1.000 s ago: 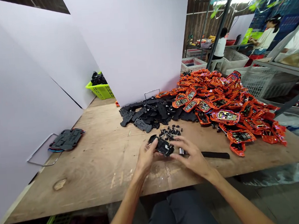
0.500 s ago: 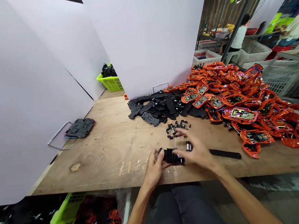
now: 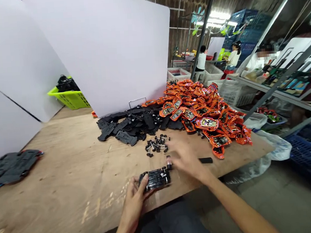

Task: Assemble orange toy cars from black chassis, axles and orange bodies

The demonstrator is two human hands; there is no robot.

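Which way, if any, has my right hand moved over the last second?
Yes. The right hand has come off the black chassis and shifted right, past the small metal cylinder, nearer the orange shells.

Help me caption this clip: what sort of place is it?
Probably a toy-car assembly workshop: heaped orange car bodies, piled black chassis plates and loose wheel axles on a plywood workbench.

Chassis [image 3: 154,178], lower centre, was glossy black. Parts pile [image 3: 129,123] at mid-frame showed matte black. The wheels [image 3: 156,146] below it were black too. Heap of packs [image 3: 206,116], right of centre, shone bright orange with dark, multicoloured panels. Basket [image 3: 70,98], upper left, was lime green. Boards [image 3: 100,53] were plain white. Table [image 3: 69,179] was tan, grained plywood. Crates [image 3: 244,18], upper right, were blue.
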